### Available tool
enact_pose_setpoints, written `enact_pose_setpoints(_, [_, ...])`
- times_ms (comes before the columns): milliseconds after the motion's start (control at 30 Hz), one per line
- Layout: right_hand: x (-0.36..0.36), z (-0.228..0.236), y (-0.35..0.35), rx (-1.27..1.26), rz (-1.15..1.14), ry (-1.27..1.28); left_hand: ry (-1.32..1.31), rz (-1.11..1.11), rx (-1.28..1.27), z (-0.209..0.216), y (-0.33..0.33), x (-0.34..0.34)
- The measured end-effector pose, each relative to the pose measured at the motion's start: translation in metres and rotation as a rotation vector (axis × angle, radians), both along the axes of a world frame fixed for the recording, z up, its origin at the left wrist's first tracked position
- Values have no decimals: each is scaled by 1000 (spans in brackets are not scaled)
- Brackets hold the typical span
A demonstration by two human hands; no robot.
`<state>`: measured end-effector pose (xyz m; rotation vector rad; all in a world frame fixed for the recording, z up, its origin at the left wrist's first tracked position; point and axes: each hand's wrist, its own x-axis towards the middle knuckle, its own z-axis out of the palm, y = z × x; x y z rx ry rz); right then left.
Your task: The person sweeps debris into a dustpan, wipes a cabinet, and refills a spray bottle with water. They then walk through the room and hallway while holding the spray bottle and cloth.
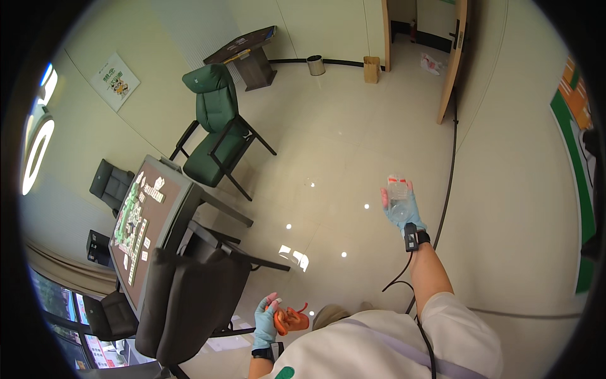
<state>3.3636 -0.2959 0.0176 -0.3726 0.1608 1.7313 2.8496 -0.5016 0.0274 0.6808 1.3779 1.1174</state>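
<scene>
My right hand (409,216), in a light blue glove with bare fingertips, is stretched forward over the floor, its fingers around a clear plastic bottle (397,194) with red marks near its far end. Low in the view, close to my body, my left hand (264,324) wears a matching glove. It is closed on a crumpled orange item (291,321) with a thin red strip sticking out; the kind of thing I cannot make out. A small white piece shows at the left fingertips. Both wrists carry black strapped devices, and a black cable runs from the right one.
A table with game tiles (168,215) stands at left, with a dark chair (192,303) and a green armchair (218,142) around it. Farther off are a bin (315,65), a paper bag (372,69) and an open door (452,76). A black cable (449,183) runs along the right.
</scene>
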Motion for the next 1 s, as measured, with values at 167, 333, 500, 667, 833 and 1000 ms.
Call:
enact_pose_setpoints(167, [42, -2, 125, -56, 62, -369, -130, -40, 51, 29, 130, 61])
enact_pose_setpoints(333, [93, -2, 195, 4, 378, -767, -200, -133, 28, 25, 314, 158])
enact_pose_setpoints(500, [131, 38, 249, 351, 232, -1672, -376, -313, 12, 39, 514, 316])
enact_pose_setpoints(667, [236, 99, 360, 416, 98, -2099, -566, -481, 8, 63, 681, 499])
enact_pose_setpoints(833, [350, 106, 519, 451, 56, -2187, -534, -401, 33, 66, 813, 645])
enact_pose_setpoints(1000, [435, 111, 673, 592, 40, -2232, -332, -322, 189, 101, 948, 739])
